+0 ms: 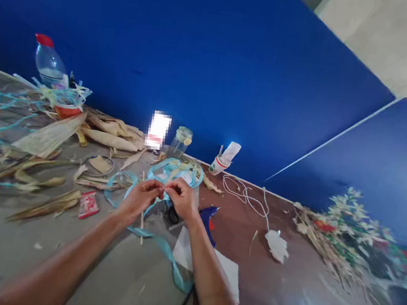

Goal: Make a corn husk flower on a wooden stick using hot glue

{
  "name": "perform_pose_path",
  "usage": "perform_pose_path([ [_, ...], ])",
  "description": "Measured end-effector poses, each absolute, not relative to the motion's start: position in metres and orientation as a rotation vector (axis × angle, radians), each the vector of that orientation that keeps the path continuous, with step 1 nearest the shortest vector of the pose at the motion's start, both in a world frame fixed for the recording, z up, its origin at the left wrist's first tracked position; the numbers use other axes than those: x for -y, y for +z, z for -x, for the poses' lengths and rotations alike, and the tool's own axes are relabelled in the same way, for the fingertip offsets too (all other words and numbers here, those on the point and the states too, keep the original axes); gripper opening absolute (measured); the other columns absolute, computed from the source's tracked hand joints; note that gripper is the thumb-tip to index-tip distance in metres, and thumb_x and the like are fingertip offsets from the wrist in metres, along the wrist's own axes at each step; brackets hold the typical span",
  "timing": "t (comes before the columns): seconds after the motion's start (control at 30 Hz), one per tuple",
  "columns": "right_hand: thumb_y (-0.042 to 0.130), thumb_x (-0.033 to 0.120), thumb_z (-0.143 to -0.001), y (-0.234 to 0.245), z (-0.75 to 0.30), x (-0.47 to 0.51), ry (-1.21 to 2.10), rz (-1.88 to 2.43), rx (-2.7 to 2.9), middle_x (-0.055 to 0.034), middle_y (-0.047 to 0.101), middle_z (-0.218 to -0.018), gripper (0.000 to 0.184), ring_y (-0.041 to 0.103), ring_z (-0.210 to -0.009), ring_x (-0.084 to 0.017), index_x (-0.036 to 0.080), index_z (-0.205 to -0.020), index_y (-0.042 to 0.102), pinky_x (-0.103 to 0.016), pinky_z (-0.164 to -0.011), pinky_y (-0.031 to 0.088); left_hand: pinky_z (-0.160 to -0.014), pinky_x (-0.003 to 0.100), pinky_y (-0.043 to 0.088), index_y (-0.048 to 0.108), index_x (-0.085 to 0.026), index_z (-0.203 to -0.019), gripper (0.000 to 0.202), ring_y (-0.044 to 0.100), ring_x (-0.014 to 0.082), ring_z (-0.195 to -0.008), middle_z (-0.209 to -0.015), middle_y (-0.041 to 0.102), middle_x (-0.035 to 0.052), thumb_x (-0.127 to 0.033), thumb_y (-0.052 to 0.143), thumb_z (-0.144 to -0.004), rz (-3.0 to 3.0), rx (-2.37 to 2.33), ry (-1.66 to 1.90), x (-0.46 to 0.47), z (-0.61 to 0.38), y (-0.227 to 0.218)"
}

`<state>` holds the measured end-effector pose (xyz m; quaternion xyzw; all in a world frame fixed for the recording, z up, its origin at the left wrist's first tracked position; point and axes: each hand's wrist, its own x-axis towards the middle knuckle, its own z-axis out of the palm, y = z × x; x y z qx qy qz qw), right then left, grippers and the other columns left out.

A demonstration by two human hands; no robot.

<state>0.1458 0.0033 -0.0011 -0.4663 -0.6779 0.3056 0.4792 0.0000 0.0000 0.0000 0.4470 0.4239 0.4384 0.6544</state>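
Note:
Over the middle of the table, my left hand (142, 197) and my right hand (182, 198) meet fingertip to fingertip. Both are closed in a pinch, and whatever lies between the fingers is too small to make out. Light blue ribbon (163, 247) loops behind and below the hands, some of it trailing toward the table's front. A thin pale stick (142, 231) shows just under my left hand. Beneath my right hand is a dark, ring-shaped thing (173, 214), partly covered. Beside my right forearm lies a blue glue gun (208, 221), partly hidden by the arm.
Dried corn husks (111, 139) and a red packet (89, 204) lie left. Along the blue wall stand a red-capped bottle (50, 64), a lidded jar (180, 142) and a paper cup (220, 164). A white cable (248, 195) and flower bunch (352, 221) are right.

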Motion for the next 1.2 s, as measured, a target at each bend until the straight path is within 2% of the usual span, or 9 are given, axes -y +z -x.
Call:
perform_pose_path([
  [0.37, 0.061, 0.027, -0.073, 0.0034, -0.147, -0.0032, 0.817, 1.134, 1.565, 0.0013, 0.055, -0.07, 0.01, 0.049, -0.066, -0.012, 0.018, -0.07, 0.061, -0.023, -0.064, 0.039, -0.041, 0.02, 0.018, 0.058, -0.015, -0.07, 0.018, 0.032, 0.004, -0.04, -0.056, 0.055, -0.0044, -0.031, 0.065, -0.066, -1.038, -0.953, 1.007, -0.0039, -0.0011, -0.0026],
  [0.67, 0.062, 0.032, -0.07, 0.0013, -0.15, -0.0063, 0.956, 1.2, 1.537, 0.0042, 0.049, -0.059, 0.015, 0.044, -0.058, -0.01, 0.018, -0.065, 0.058, -0.023, -0.059, 0.037, -0.04, 0.019, 0.02, 0.058, -0.015, -0.074, 0.02, 0.034, 0.0031, -0.039, -0.059, 0.059, -0.0032, -0.031, 0.066, -0.066, -0.953, -0.919, 1.057, -0.0075, 0.001, -0.0105],
  [0.77, 0.061, 0.03, -0.071, -0.0005, -0.1489, -0.006, 0.95, 1.202, 1.552, 0.0037, 0.051, -0.059, 0.014, 0.047, -0.059, -0.011, 0.018, -0.064, 0.058, -0.023, -0.06, 0.04, -0.039, 0.019, 0.02, 0.058, -0.015, -0.075, 0.021, 0.034, 0.003, -0.039, -0.061, 0.06, -0.0029, -0.031, 0.067, -0.066, -0.945, -0.923, 1.07, -0.0064, 0.0002, -0.0095],
  [0.87, 0.058, 0.028, -0.073, -0.0035, -0.1477, -0.0066, 0.967, 1.19, 1.537, 0.002, 0.057, -0.064, 0.012, 0.053, -0.062, -0.012, 0.018, -0.066, 0.058, -0.024, -0.064, 0.043, -0.038, 0.019, 0.018, 0.058, -0.015, -0.074, 0.022, 0.032, 0.0032, -0.037, -0.052, 0.053, -0.0062, -0.033, 0.068, -0.065, -0.945, -0.943, 1.075, -0.0042, -0.0015, -0.0074],
  [0.93, 0.058, 0.028, -0.073, -0.0055, -0.147, -0.0071, 0.952, 1.203, 1.544, 0.0009, 0.059, -0.066, 0.012, 0.055, -0.065, -0.013, 0.018, -0.066, 0.057, -0.025, -0.065, 0.044, -0.038, 0.019, 0.018, 0.058, -0.015, -0.074, 0.023, 0.032, 0.0036, -0.037, -0.05, 0.051, -0.0068, -0.034, 0.068, -0.064, -0.959, -0.959, 1.078, -0.0035, -0.0028, -0.0069],
  [1.2, 0.058, 0.022, -0.075, 0.0007, -0.1421, -0.0025, 0.754, 1.214, 1.649, 0.0016, 0.057, -0.065, 0.013, 0.051, -0.063, -0.012, 0.018, -0.064, 0.06, -0.024, -0.063, 0.04, -0.039, 0.02, 0.02, 0.057, -0.015, -0.073, 0.026, 0.032, 0.0038, -0.037, -0.057, 0.061, -0.0028, -0.036, 0.068, -0.062, -0.96, -0.945, 1.12, -0.0064, -0.0058, -0.0084],
])
